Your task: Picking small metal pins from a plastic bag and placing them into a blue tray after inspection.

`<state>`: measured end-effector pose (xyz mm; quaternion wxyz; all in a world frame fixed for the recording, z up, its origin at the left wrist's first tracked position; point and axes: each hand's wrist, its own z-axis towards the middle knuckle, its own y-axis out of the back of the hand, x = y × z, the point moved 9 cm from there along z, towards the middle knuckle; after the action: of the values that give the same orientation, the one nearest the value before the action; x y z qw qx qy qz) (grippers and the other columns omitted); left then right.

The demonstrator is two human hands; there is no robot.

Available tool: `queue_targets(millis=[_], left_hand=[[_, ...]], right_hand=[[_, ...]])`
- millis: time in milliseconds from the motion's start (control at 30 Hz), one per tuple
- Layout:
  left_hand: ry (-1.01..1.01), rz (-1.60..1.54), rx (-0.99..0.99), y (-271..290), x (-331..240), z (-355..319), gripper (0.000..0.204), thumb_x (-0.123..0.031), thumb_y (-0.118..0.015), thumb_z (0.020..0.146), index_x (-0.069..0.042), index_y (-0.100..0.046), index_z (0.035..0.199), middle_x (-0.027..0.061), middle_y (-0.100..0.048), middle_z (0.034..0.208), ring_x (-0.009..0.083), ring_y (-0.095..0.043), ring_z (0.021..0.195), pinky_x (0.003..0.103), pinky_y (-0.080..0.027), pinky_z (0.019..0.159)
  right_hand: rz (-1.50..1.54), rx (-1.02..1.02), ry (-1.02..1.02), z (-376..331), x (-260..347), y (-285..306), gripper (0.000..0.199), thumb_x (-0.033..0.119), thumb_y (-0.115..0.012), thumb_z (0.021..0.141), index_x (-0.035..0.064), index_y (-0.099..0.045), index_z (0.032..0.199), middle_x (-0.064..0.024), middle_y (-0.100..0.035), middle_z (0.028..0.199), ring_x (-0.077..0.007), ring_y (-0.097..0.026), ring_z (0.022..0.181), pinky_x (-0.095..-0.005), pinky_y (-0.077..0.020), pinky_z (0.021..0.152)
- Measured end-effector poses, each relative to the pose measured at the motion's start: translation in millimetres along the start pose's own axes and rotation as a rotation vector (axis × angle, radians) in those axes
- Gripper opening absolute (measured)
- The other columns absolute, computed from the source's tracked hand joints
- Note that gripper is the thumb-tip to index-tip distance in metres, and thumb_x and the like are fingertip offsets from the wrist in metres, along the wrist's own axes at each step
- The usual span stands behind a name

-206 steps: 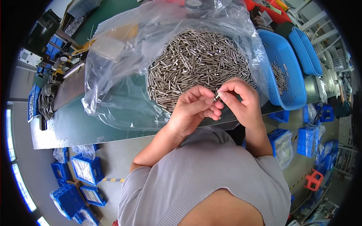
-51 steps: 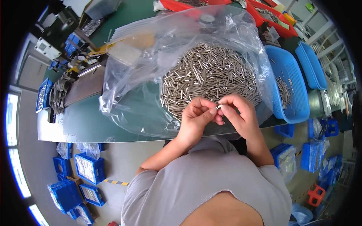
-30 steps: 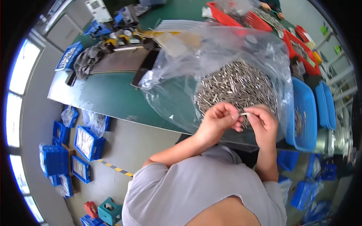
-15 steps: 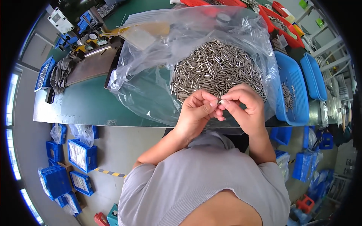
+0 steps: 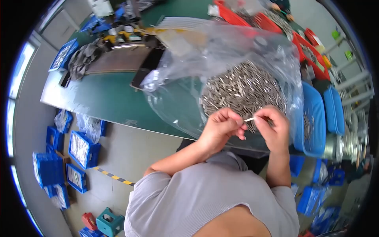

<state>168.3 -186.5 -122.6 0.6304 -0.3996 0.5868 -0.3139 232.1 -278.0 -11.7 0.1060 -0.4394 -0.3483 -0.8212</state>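
Green surface of the desk (image 5: 100, 91) spreads to the left of the fingers, giving open room sideways, with a grey cloth (image 5: 84, 58) well apart at its far end. The desk's front edge passes on the body side of the fingers and slants away leftward, with the grey floor (image 5: 136, 154) below. Room is tighter rightward: a blue basket (image 5: 314, 96) stands near the fingers, and a blue tray (image 5: 333, 111) lies farther out. Just beyond the fingers, a heap of metal pins (image 5: 244, 85) lies amid clear plastic sheeting (image 5: 227, 41).

Both forearms angle inward from the body. The left hand (image 5: 221, 128) points rightward, thumb against curled fingers; the right hand (image 5: 275, 127) faces it, bent at the wrist. Between them, their fingertips pinch one slim metal pin (image 5: 249, 119), held nearly level.
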Motion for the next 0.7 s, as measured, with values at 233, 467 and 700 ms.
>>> queue_targets(millis=[233,467,700], left_hand=[[0.037,0.034,0.026,8.2,4.7,-2.5,0.007,-0.009,-0.059,0.090,-0.004,-0.054,0.092,0.0103,-0.065,0.085,0.0141,-0.064,0.071,0.029,-0.056,0.064],[0.064,0.008,0.065,9.7,6.1,0.7,0.007,-0.008,-0.057,0.092,-0.003,-0.051,0.093,0.0095,-0.065,0.085,0.0130,-0.063,0.071,0.027,-0.056,0.065],[0.136,-0.152,0.162,12.3,17.1,6.1,0.006,-0.008,-0.056,0.092,-0.004,-0.051,0.094,0.0080,-0.065,0.087,0.0129,-0.064,0.070,0.027,-0.055,0.066]], right_hand=[[-0.107,0.102,0.330,67.9,91.3,-35.9,0.008,-0.004,-0.063,0.079,-0.0006,-0.061,0.086,-0.0067,-0.062,0.077,-0.0125,-0.057,0.064,-0.0251,-0.0455,0.059],[-0.220,0.321,0.824,165.4,157.5,-174.0,0.006,0.003,-0.059,0.076,0.0027,-0.060,0.082,-0.0113,-0.063,0.077,-0.0290,-0.061,0.072,-0.0371,-0.0485,0.064],[-0.648,0.485,1.000,232.2,96.2,-321.7,0.008,0.005,-0.054,0.074,0.0084,-0.060,0.078,-0.0084,-0.064,0.080,-0.0281,-0.063,0.082,-0.0397,-0.0518,0.068]])
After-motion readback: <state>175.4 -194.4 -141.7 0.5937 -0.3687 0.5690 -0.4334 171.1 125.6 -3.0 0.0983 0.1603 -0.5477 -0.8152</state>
